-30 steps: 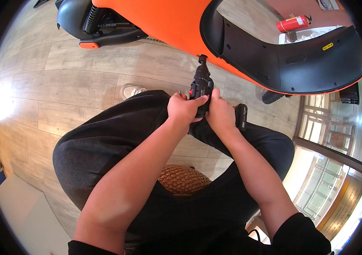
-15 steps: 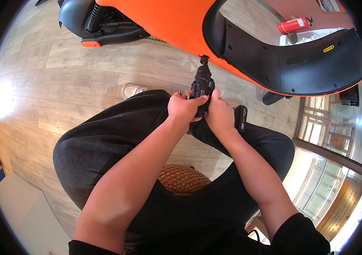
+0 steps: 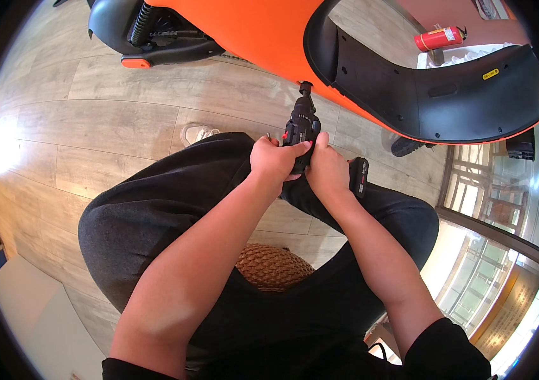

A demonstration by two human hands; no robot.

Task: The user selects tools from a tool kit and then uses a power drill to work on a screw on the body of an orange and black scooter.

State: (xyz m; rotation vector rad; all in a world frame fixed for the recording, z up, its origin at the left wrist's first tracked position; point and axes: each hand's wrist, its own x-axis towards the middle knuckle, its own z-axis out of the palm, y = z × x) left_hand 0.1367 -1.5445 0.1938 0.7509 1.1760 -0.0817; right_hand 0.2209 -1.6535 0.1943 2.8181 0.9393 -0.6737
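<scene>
Between my knees is a black cordless drill point(image 3: 301, 126) with small red parts, pointing away from me. Its tip reaches the lower edge of the orange body panel point(image 3: 256, 38) of a scooter; I cannot tell whether they touch. My right hand point(image 3: 327, 166) is wrapped round the drill's handle, and the battery pack point(image 3: 359, 177) sticks out to the right of it. My left hand point(image 3: 272, 163) grips the rear left side of the drill, thumb across its top. A small thin metal piece point(image 3: 269, 135) pokes up by the left fingers; its kind is unclear.
The scooter's black footboard underside point(image 3: 434, 95) curves across the upper right, with a wheel point(image 3: 405, 147) below it. Its black rear part with a spring point(image 3: 139, 28) is upper left. A red fire extinguisher point(image 3: 440, 39) stands behind. Beneath me is a woven seat point(image 3: 274, 267); glass panels point(image 3: 491, 190) lie right.
</scene>
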